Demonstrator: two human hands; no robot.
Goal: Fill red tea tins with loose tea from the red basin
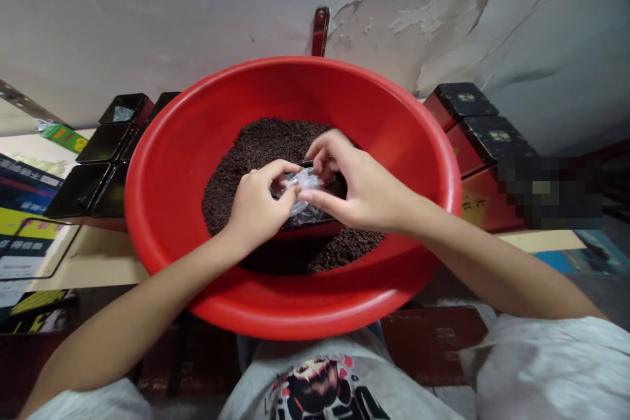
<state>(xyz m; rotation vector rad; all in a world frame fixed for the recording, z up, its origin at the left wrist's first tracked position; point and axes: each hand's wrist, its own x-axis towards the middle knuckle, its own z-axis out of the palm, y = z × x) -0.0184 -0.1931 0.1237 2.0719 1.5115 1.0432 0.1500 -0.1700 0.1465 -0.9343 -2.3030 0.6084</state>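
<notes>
A large red basin (167, 164) holds a mound of dark, loose tea-like leaves (266, 138). Over the mound is a dark tin with a red side (315, 231), and a clear plastic bag (306, 200) bunches up at its mouth. My left hand (260, 200) pinches the bag's gathered plastic from the left, thumb and fingers closed. From the right, my right hand (352, 177) has its thumb against the same plastic, its other fingers curled and slightly blurred. The tin's inside is hidden by the bag and my hands.
Several open dark tins (81, 187) stand left of the basin, near a green box (63, 138). On the right are closed red tins with black lids (465, 98). Behind is a wall (197, 6) with peeling paint.
</notes>
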